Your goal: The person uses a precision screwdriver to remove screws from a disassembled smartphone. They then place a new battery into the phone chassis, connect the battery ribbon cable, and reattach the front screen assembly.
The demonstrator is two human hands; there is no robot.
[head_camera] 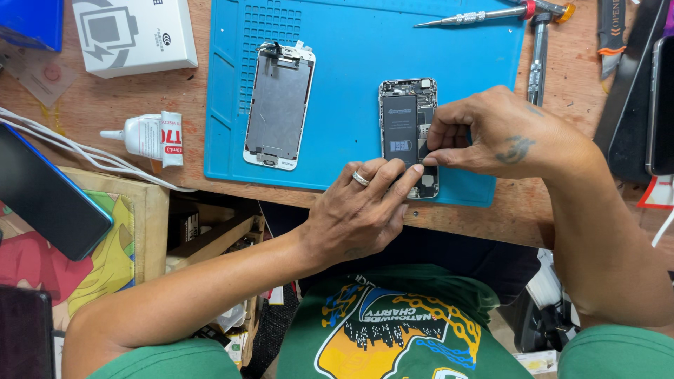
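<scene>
The right hand (491, 140) pinches thumb and forefinger together on something small and dark at the right edge of the open phone (409, 137) — a connector or small part beside the battery (401, 130), too small to tell which. The left hand (361, 210) lies just below, fingers pressed on the phone's lower end, steadying the body flat; it clamps nothing, only bears down. A ring sits on one of its fingers.

The phone lies on the blue mat (337, 91) near its front edge, back shell down, insides showing. By the look of things the opening is done: the screen (279, 105) is already off and lies apart to the left on the same mat, its inner side up. The battery sits in the shell, so the work inside seems to be in the middle stage — whether parts are coming out or going back in cannot be told from this one view.

Further out, a screwdriver (484, 14) lies across the mat's top edge, and a second tool (539, 60) runs down beside the mat's right side. On the table (105, 105) to the left sit a glue tube (144, 137) and a white box (133, 31), with white cables (70, 151) trailing past. Another phone (45, 193), screen dark, rests at the far left.
</scene>
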